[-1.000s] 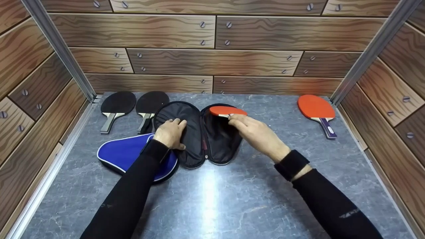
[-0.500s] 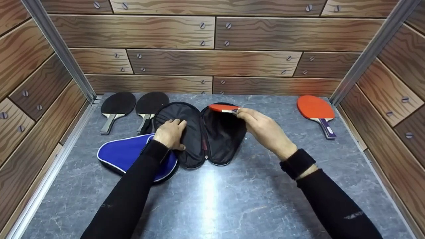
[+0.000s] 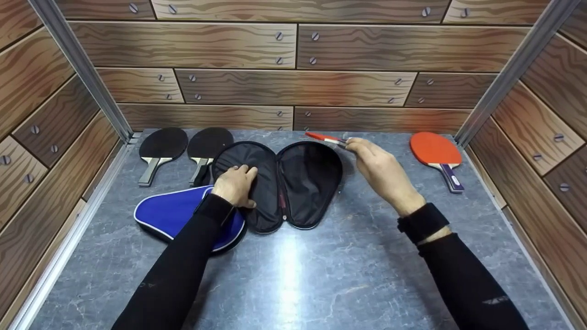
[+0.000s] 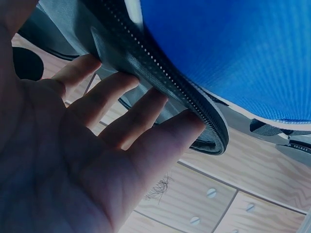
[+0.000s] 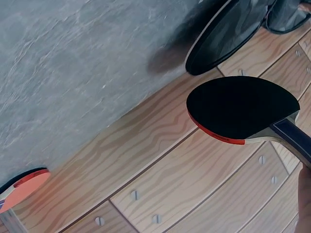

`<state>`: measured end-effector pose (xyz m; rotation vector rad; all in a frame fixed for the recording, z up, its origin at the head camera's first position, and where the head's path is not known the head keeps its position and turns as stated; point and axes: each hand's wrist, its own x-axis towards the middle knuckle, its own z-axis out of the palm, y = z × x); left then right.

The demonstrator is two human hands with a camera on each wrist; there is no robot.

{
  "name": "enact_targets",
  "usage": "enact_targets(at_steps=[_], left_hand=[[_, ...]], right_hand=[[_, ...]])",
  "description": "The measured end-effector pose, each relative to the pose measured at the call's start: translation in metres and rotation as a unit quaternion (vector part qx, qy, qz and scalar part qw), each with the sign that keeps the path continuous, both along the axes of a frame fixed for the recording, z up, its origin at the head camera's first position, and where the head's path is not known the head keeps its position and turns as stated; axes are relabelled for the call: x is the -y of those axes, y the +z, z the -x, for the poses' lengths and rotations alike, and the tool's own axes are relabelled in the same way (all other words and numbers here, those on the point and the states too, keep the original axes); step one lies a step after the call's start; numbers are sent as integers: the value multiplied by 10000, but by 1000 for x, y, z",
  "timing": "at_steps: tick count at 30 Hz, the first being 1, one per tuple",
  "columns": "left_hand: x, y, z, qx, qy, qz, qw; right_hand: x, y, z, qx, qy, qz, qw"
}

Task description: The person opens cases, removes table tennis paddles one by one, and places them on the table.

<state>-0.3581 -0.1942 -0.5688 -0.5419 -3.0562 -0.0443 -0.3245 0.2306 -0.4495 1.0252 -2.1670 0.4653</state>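
An unzipped table tennis paddle case [image 3: 309,192] with black lining lies spread open in the middle of the table. My left hand [image 3: 235,185] rests on its left half, fingers loosely extended; in the left wrist view the fingertips touch the lining beside the zipper [image 4: 158,63]. My right hand [image 3: 387,176] grips a table tennis paddle [image 3: 324,136] by its handle, raised just beyond the case's right half. Seen edge-on from the head, that paddle has a red upper face; its black face [image 5: 238,107] shows in the right wrist view.
A blue paddle case [image 3: 172,208] with white piping lies under my left forearm. Two black-faced paddles [image 3: 163,143] lie at the back left, one partly behind the spread case. A red-faced paddle [image 3: 435,149] lies at the back right. Wood-patterned walls [image 3: 206,43] enclose the table.
My right hand has carried the paddle up and to the right, away from the case's right half, tilting it edge-on. The left hand stays in place.
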Motion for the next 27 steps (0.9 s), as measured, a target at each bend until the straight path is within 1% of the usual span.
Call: enact_targets(at_steps=[4,8,16,21,24,27], left_hand=[[0,-1,0,-77,-20,3,10000],[0,-1,0,-53,-16,4,10000],[-1,3,-2,30,-3,14,10000],[-1,3,-2,105,15,41,9999],[-2,6,-4,128,23,36,9999],[-3,8,-5,115,11,24,9999]], right_hand=[[-10,2,3,93,-123,162,9997],[-20,2,7,182,-293,337,9988],[-38,3,12,586,-679,472,9949],[-47,5,14,908,-965,534,9897],[-53,5,16,1116,-1162,570,9853],[-59,4,18,1223,-1276,600,9824]])
